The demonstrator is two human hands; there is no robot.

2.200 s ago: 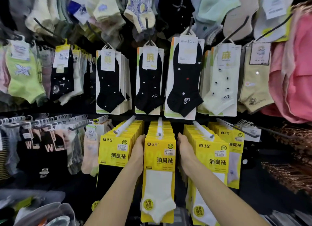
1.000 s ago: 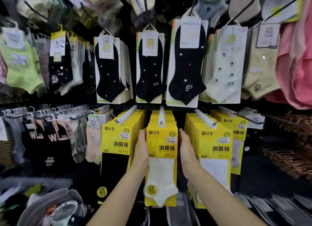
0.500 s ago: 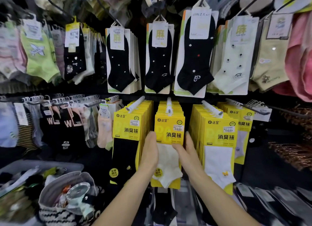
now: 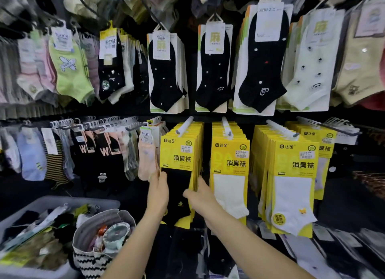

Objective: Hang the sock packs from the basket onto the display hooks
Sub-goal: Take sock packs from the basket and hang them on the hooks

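On the lower-left hook (image 4: 184, 126), black sock packs (image 4: 179, 155) hang in a yellow stack. Left hand (image 4: 159, 192) presses its left edge, fingers straight, together; right hand (image 4: 201, 196) pinches the right edge, thumb in front. Grey basket (image 4: 68, 200) sits low left

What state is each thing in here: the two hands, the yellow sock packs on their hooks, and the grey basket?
Black-sock packs: hanging on their hook, held between both hands.
White-sock packs: hanging on the middle hook.
Left hand: fingers straight, pressing that black stack's left edge.
Right hand: against the stack's right edge, thumb across the front; grip unclear.
Basket: holds loose packs.
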